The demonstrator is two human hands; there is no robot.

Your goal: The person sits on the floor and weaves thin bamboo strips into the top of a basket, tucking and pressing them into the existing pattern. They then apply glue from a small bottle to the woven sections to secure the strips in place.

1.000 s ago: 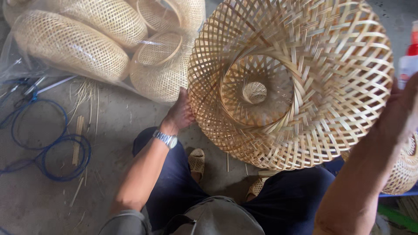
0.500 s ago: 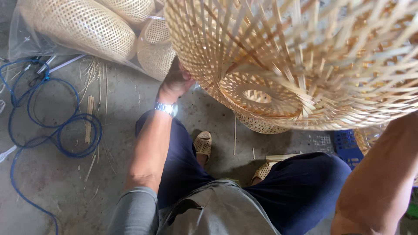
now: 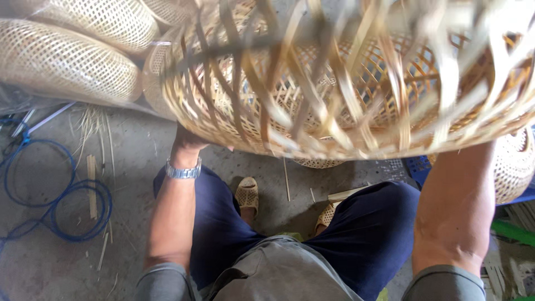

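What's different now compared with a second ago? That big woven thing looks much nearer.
The big open-weave bamboo basket has been lifted up toward the camera and tilted, so its inside no longer faces us and it now hides the right hand. The left hand stayed on its rim throughout. The bagged stack of woven baskets and the blue cable on the floor kept their places.

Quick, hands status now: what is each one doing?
Left hand: against the underside of the big woven bamboo basket, fingers hidden, so its grip cannot be told.
Right hand: hidden behind the basket; cannot tell.
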